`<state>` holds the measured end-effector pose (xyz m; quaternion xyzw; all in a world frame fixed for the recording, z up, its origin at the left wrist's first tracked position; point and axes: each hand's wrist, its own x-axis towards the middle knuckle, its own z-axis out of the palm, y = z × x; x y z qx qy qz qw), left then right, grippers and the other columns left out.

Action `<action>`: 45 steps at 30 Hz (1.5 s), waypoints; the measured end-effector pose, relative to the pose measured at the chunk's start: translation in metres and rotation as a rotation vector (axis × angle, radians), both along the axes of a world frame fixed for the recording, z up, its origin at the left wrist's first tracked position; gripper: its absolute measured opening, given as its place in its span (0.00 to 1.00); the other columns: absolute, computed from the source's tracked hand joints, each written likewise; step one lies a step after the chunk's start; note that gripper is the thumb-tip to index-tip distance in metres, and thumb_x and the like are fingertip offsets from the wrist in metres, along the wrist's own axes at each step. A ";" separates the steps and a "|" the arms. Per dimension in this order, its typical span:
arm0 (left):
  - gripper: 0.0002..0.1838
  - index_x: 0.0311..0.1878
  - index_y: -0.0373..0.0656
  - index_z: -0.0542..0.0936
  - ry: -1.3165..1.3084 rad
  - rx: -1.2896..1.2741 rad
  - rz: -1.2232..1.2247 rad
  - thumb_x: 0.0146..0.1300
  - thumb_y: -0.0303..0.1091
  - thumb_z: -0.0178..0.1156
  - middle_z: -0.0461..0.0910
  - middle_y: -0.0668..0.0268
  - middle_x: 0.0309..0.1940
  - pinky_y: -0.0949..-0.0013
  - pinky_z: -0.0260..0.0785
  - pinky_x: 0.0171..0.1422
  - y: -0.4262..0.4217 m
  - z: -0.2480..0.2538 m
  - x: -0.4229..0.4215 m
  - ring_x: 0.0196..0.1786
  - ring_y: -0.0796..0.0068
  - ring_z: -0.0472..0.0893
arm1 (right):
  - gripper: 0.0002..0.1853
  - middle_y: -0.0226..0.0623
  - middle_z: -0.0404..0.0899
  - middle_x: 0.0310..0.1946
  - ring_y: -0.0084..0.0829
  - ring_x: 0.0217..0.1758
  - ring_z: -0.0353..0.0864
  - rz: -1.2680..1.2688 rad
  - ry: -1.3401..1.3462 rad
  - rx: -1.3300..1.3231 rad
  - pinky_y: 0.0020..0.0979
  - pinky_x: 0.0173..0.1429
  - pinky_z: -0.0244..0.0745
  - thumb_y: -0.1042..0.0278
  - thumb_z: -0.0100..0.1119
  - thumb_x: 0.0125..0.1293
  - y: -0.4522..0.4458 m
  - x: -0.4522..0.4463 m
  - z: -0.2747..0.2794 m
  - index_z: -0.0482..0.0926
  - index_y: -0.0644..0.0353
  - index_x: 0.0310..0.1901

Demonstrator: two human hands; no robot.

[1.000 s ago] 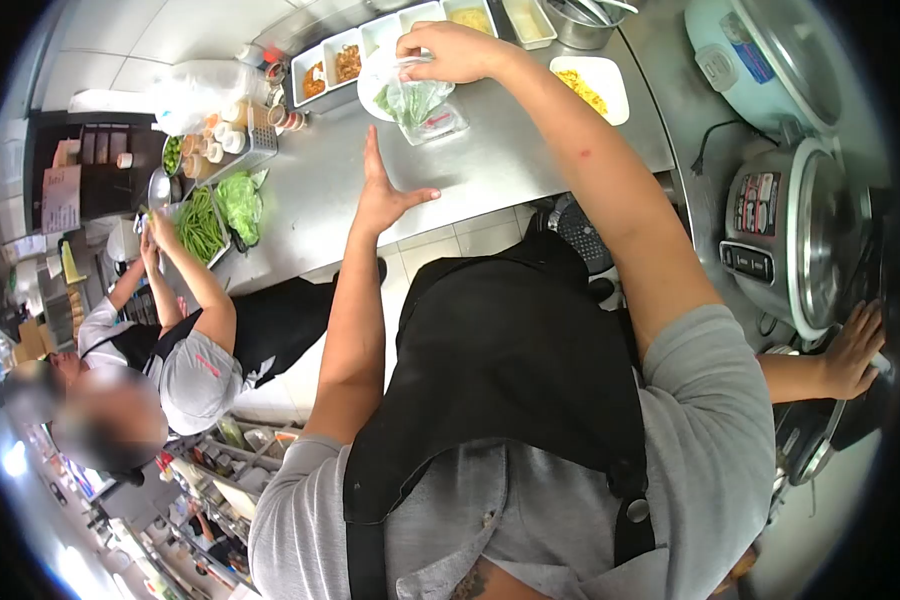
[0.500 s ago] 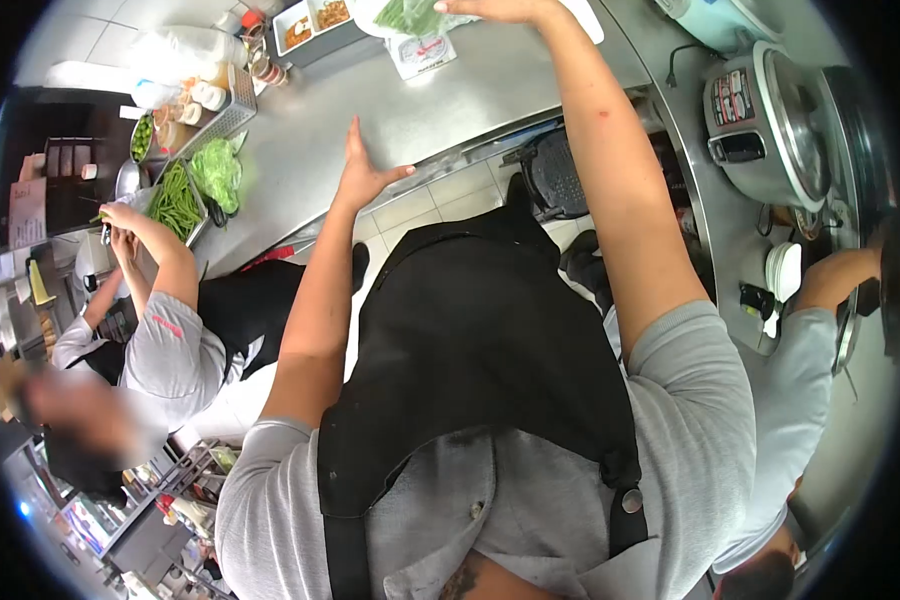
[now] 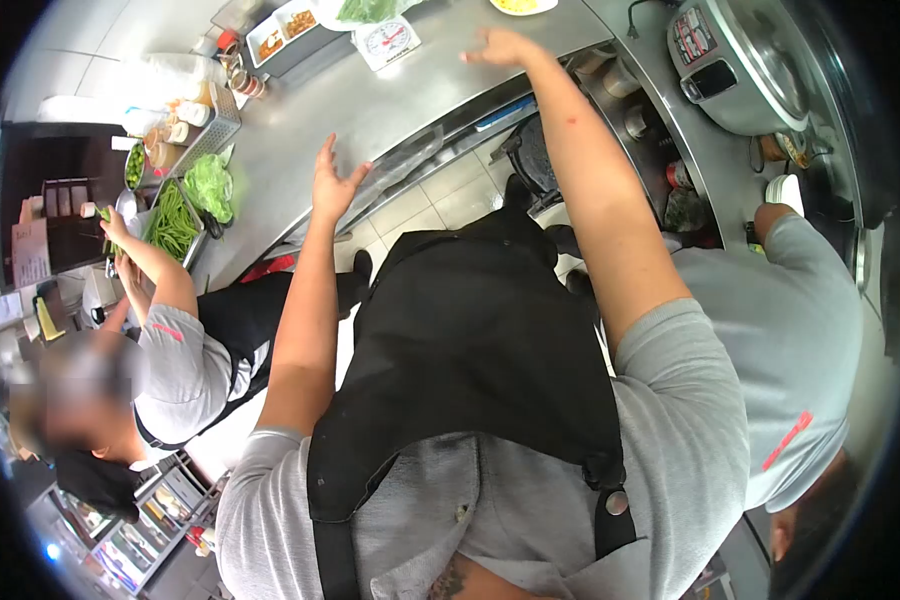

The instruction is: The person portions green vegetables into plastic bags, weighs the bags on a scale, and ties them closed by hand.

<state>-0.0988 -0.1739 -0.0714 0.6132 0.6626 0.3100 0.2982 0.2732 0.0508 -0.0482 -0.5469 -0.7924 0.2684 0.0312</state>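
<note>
My left hand (image 3: 338, 182) is held over the front part of the steel counter (image 3: 300, 125), fingers spread and nothing in them. To its upper right, my right hand (image 3: 500, 48) reaches over the counter with its fingers apart, also empty. Between and beyond my hands stands a white dial scale (image 3: 387, 41). Green vegetables (image 3: 368, 9) in a clear bag or bowl rest on top of it, cut off by the frame's upper edge. A white dish with yellow food (image 3: 520, 5) lies just beyond my right hand.
At the left, a co-worker (image 3: 175, 350) handles something green beside green beans (image 3: 173, 222) and leafy greens (image 3: 210, 188). Another person (image 3: 785, 340) bends at the right, near a large cooker (image 3: 735, 65). Food trays (image 3: 282, 38) stand at the back; open shelves (image 3: 660, 150) lie under the counter.
My right hand has let go of the bag of greens and drawn back from the scale. My left hand remains open. The view has shifted, and the person at the right has moved in closer.
</note>
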 end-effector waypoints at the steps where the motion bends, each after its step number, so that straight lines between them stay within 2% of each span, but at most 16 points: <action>1: 0.51 0.78 0.39 0.60 0.018 0.006 0.013 0.56 0.40 0.79 0.64 0.45 0.74 0.50 0.69 0.74 0.004 0.011 0.000 0.73 0.47 0.71 | 0.52 0.62 0.71 0.69 0.54 0.73 0.72 -0.004 -0.008 0.002 0.41 0.77 0.66 0.32 0.67 0.59 -0.009 0.000 -0.014 0.67 0.69 0.72; 3: 0.45 0.76 0.40 0.65 0.053 0.083 0.022 0.58 0.40 0.77 0.67 0.46 0.72 0.50 0.72 0.71 0.021 0.032 0.000 0.72 0.49 0.72 | 0.49 0.62 0.73 0.68 0.54 0.72 0.73 -0.034 0.031 0.027 0.42 0.74 0.69 0.35 0.69 0.59 -0.019 -0.003 -0.043 0.69 0.67 0.72; 8: 0.41 0.72 0.40 0.70 -0.022 0.286 -0.012 0.58 0.41 0.76 0.72 0.48 0.68 0.53 0.75 0.66 0.074 0.079 0.008 0.68 0.52 0.75 | 0.48 0.49 0.78 0.64 0.42 0.65 0.80 -0.278 0.460 0.083 0.39 0.67 0.75 0.45 0.78 0.55 -0.034 -0.046 0.042 0.70 0.64 0.72; 12: 0.40 0.74 0.44 0.68 0.056 0.467 -0.124 0.60 0.40 0.76 0.72 0.54 0.68 0.53 0.72 0.67 0.106 0.097 0.025 0.68 0.58 0.75 | 0.47 0.45 0.80 0.61 0.38 0.59 0.82 -0.033 0.928 0.347 0.35 0.63 0.77 0.53 0.83 0.51 0.031 -0.081 0.073 0.72 0.56 0.72; 13: 0.40 0.74 0.44 0.68 0.066 0.523 -0.111 0.60 0.40 0.76 0.72 0.54 0.68 0.53 0.72 0.67 0.122 0.111 0.032 0.68 0.58 0.75 | 0.48 0.48 0.82 0.59 0.41 0.57 0.84 0.004 0.784 0.319 0.35 0.63 0.77 0.52 0.84 0.47 0.042 -0.084 0.093 0.73 0.54 0.71; 14: 0.40 0.73 0.44 0.68 0.099 0.524 -0.092 0.60 0.41 0.75 0.72 0.53 0.68 0.53 0.72 0.67 0.126 0.116 0.039 0.68 0.57 0.75 | 0.31 0.48 0.87 0.45 0.36 0.47 0.87 0.030 0.731 0.255 0.35 0.55 0.80 0.56 0.80 0.54 0.052 -0.089 0.113 0.83 0.54 0.60; 18: 0.38 0.72 0.40 0.69 0.113 0.613 0.013 0.63 0.43 0.73 0.71 0.48 0.67 0.55 0.69 0.70 0.154 0.138 0.065 0.68 0.51 0.74 | 0.11 0.41 0.86 0.26 0.35 0.33 0.87 0.063 0.648 0.109 0.37 0.40 0.79 0.61 0.72 0.63 0.063 -0.118 0.196 0.89 0.60 0.40; 19: 0.38 0.72 0.40 0.69 0.109 0.605 0.032 0.63 0.43 0.73 0.71 0.48 0.67 0.55 0.69 0.70 0.162 0.145 0.071 0.68 0.51 0.74 | 0.11 0.41 0.86 0.26 0.35 0.33 0.87 0.077 0.640 0.097 0.37 0.40 0.79 0.61 0.72 0.63 0.060 -0.122 0.210 0.89 0.60 0.40; 21: 0.35 0.70 0.36 0.70 0.057 0.678 0.074 0.66 0.46 0.69 0.71 0.45 0.67 0.53 0.65 0.73 0.178 0.171 0.077 0.70 0.43 0.71 | 0.13 0.42 0.85 0.26 0.37 0.31 0.86 0.246 0.604 0.484 0.35 0.37 0.78 0.59 0.74 0.60 0.063 -0.131 0.233 0.88 0.61 0.38; 22: 0.26 0.61 0.35 0.77 0.048 0.735 0.101 0.68 0.43 0.68 0.78 0.48 0.59 0.55 0.70 0.65 0.178 0.192 0.084 0.62 0.47 0.78 | 0.15 0.45 0.83 0.24 0.39 0.27 0.83 0.272 0.668 0.535 0.35 0.35 0.76 0.57 0.75 0.59 0.062 -0.135 0.240 0.88 0.62 0.35; 27: 0.09 0.44 0.36 0.84 0.056 0.721 0.187 0.66 0.32 0.69 0.86 0.58 0.40 0.64 0.75 0.52 0.156 0.239 0.091 0.44 0.59 0.86 | 0.17 0.38 0.74 0.17 0.29 0.21 0.68 0.347 0.727 0.475 0.33 0.29 0.68 0.58 0.78 0.57 0.034 -0.115 0.286 0.84 0.64 0.28; 31: 0.10 0.38 0.37 0.85 0.010 0.466 0.190 0.59 0.30 0.75 0.86 0.60 0.39 0.67 0.74 0.49 0.120 0.255 0.097 0.40 0.67 0.84 | 0.22 0.38 0.65 0.12 0.26 0.18 0.59 0.449 0.715 0.404 0.33 0.24 0.60 0.58 0.78 0.59 0.033 -0.092 0.260 0.78 0.64 0.20; 33: 0.08 0.37 0.40 0.85 0.005 0.334 0.082 0.59 0.31 0.75 0.86 0.61 0.39 0.62 0.74 0.50 0.109 0.247 0.096 0.43 0.60 0.85 | 0.25 0.48 0.69 0.15 0.44 0.18 0.63 0.491 0.715 0.263 0.40 0.26 0.63 0.54 0.73 0.62 0.017 -0.079 0.246 0.75 0.64 0.19; 34: 0.09 0.38 0.40 0.85 -0.018 0.309 0.042 0.59 0.31 0.75 0.86 0.61 0.39 0.61 0.74 0.52 0.106 0.237 0.095 0.44 0.58 0.84 | 0.25 0.48 0.69 0.15 0.44 0.18 0.63 0.502 0.717 0.247 0.40 0.26 0.63 0.54 0.73 0.62 0.010 -0.074 0.236 0.75 0.64 0.19; 41: 0.10 0.40 0.36 0.83 0.155 0.136 0.065 0.60 0.31 0.72 0.85 0.56 0.44 0.56 0.75 0.55 0.097 0.080 0.073 0.50 0.49 0.82 | 0.12 0.40 0.82 0.19 0.33 0.18 0.82 0.305 0.700 -0.346 0.37 0.27 0.76 0.67 0.59 0.72 -0.024 -0.075 0.103 0.80 0.67 0.34; 45: 0.09 0.42 0.41 0.82 0.020 0.109 0.097 0.59 0.25 0.69 0.85 0.55 0.44 0.55 0.74 0.57 0.087 0.093 0.079 0.49 0.47 0.82 | 0.09 0.40 0.85 0.23 0.26 0.18 0.83 0.116 0.790 -0.453 0.30 0.27 0.79 0.72 0.54 0.73 -0.029 -0.065 0.100 0.81 0.68 0.42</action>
